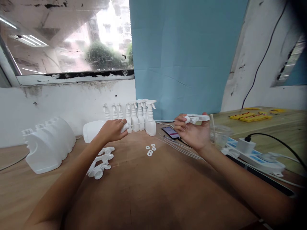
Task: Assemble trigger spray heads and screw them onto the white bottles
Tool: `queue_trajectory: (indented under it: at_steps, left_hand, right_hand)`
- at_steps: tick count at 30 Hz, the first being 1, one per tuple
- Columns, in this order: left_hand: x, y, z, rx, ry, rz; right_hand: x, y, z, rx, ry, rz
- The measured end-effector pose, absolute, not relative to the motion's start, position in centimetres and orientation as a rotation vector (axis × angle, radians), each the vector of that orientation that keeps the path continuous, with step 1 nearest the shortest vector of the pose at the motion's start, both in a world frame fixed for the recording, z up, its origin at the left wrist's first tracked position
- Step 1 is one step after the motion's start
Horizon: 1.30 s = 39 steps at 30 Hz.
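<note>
My left hand (114,130) is closed around the neck of a white plastic bottle (92,131), tipped on its side with its mouth to the right. In my right hand (193,132) is a white trigger sprayer (195,118), held between fingers and thumb. Its thin dip tube (153,121) stretches left to the bottle's mouth; whether the end is inside I cannot tell. On the table below lie several white washers (150,152). Loose trigger sprayers (102,164) rest beneath my left forearm, and several thin clear tubes (179,147) lie beneath my right hand.
Spray bottles with sprayers fitted (150,119) stand along the back. Several open white bottles (45,147) are lined up at left. A phone (170,132), a clear plastic cup (220,134) and a power strip (259,158) with cables are at right, near yellow pieces (255,117).
</note>
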<state>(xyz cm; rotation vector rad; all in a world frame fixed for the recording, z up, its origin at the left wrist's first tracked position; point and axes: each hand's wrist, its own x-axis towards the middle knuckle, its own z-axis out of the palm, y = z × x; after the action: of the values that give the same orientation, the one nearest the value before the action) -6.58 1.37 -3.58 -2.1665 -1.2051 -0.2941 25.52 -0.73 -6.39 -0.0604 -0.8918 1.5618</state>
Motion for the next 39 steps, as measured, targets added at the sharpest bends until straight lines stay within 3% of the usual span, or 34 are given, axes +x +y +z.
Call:
queue_trajectory:
  at_steps: [17,25,33,39]
  left_hand:
    - [-5.8,0.2,-3.3,-2.193,-1.196,-0.289]
    - [-2.1,-2.7,-4.3,-2.55,-1.235,-0.555]
    - [-0.9,-5.5,-5.2,-3.119,-1.17,-0.682]
    - [-0.5,-4.7,-4.9,-3.177,-1.16,-0.91]
  right_hand:
    - [26.0,0.0,-7.1,-0.116,-0.928,1.547]
    - [24.0,-0.1,-8.1,-0.224,-1.071,1.743]
    - [23.1,-1.5,-8.2,-0.304,-1.337,1.365]
    - [22.1,-2.6,-8.5,-0.318,-1.401,1.411]
